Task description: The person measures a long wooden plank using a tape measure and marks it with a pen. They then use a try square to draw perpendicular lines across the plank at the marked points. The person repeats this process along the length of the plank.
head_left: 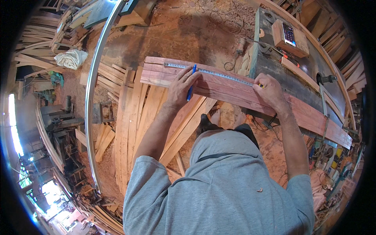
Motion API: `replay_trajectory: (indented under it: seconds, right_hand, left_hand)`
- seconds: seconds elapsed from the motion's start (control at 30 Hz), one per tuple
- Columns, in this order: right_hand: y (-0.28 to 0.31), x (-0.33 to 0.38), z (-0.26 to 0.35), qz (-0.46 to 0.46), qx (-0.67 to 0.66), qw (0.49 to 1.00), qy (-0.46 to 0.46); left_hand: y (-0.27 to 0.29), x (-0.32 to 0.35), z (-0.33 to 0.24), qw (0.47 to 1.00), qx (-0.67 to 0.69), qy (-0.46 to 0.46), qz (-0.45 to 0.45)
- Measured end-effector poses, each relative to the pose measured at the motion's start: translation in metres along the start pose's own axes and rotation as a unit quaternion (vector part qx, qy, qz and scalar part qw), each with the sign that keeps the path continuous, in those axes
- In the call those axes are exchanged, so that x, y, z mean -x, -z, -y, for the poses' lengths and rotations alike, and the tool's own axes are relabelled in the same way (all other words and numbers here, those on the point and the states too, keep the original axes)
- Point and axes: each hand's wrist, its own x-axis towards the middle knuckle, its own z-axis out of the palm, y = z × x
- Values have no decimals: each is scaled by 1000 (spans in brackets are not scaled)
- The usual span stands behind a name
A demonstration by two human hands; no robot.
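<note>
Left hand pins a blue pen against the reddish plank, fingers closed round it, tip hidden under the knuckles. Right hand presses the far end of the tape onto the plank, grip closed over a yellow bit, likely the tape case, mostly covered. The plank lies across the dark desk; its right end is bent by the lens. Pale boards lean below, sawdust floor beyond.

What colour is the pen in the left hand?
Blue; the pen shows best in the head view, held in the left hand.
</note>
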Motion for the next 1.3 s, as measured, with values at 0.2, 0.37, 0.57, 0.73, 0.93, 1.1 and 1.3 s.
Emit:
replay_trajectory:
  seconds: [0.2,0.37,0.57,0.73,0.93,1.1,1.3]
  right_hand:
    - [-2,-1,-3,0,-7,1000,6]
    - [-1,-1,-1,7,4,1000,2]
    - [-2,-1,-3,3,1,1000,14]
    - [-1,-1,2,4,8,1000,9]
    - [-2,-1,-1,13,21,1000,10]
    - [-4,-1,-4,11,31,999,7]
    - [-3,1,-2,22,31,999,4]
  left_hand:
    - [1,0,-3,1000,28,12,-6]
    - [2,1,-3,999,28,18,-7]
    - [4,-8,-17,983,154,94,-37]
    - [-2,-28,-34,947,284,153,10]
    - [-6,-45,-42,940,270,186,98]
    - [-4,-54,-48,932,260,214,131]
    - [-13,-48,-43,924,293,215,119]
